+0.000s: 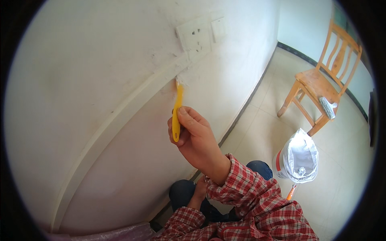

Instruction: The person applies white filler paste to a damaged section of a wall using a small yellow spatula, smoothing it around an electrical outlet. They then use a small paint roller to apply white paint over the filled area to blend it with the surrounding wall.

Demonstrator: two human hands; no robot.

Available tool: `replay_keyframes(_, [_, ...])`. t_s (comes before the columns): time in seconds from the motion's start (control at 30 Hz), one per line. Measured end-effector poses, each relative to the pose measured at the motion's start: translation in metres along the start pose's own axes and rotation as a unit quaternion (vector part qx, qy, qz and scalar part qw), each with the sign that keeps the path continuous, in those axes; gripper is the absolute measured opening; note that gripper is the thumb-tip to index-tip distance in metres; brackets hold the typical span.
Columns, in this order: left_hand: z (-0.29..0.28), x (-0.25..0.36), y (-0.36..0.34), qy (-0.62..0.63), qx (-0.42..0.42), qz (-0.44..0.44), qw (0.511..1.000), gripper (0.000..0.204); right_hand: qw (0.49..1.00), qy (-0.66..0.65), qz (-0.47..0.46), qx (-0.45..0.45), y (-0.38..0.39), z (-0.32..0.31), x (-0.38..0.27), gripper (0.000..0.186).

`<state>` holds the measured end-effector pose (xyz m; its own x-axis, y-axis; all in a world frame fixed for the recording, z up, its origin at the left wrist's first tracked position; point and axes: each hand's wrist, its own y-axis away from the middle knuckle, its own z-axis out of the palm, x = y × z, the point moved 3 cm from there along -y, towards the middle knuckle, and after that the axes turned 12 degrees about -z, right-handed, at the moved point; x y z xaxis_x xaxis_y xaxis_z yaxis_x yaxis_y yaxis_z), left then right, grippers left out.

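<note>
My right hand (pixel 185 128) grips a small yellow-handled brush (pixel 177 116) upright, its whitish tip touching the wall (pixel 88 64) just under a white cable trunking strip (pixel 120 106). Above that spot are a white socket plate (pixel 192 34) and a smaller white plate (pixel 218 30), with smudges around them. My left hand (pixel 199 192) is low by my left knee, near the wall; its fingers are mostly hidden behind my right sleeve and leg, so their state is unclear.
At the right a wooden chair (pixel 309 80) holds a paint roller (pixel 327 106). A white bucket with a silver liner (pixel 299 156) stands on the tiled floor (pixel 261 132), an orange handle (pixel 292 192) beside it. Purple plastic sheeting (pixel 112 235) lies along the bottom left.
</note>
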<state>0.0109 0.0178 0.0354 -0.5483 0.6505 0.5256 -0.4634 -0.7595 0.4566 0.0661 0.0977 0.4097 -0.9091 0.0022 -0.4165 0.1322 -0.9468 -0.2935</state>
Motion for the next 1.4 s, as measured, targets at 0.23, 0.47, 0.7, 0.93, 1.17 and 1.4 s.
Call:
replay_keyframes(0.23, [0.000,0.000,0.000,0.005,-0.002,0.002,1.000,0.033,0.996,-0.007,0.075,-0.051,0.008,0.006,0.006,0.021])
replay_keyframes(0.47, [0.000,0.005,-0.003,0.012,-0.005,-0.002,1.000,0.030,0.993,0.007,0.111,-0.037,0.035,0.011,0.004,0.020])
replay_keyframes(0.7, [0.019,0.011,0.012,-0.018,0.004,0.017,1.000,0.027,1.000,-0.013,0.028,0.000,0.007,-0.013,-0.007,0.019])
replay_keyframes(0.93, [0.043,0.021,0.026,-0.028,0.023,0.093,0.995,0.027,0.996,0.051,0.065,0.015,0.045,0.004,-0.024,0.017])
replay_keyframes(1.17, [0.019,0.015,0.025,-0.098,0.070,0.078,0.990,0.021,0.994,-0.013,0.031,-0.101,0.013,0.053,-0.064,0.020])
replay_keyframes(1.4, [0.021,0.014,0.025,-0.098,0.066,0.058,0.991,0.018,0.988,0.092,-0.002,-0.125,0.005,0.046,-0.078,0.025])
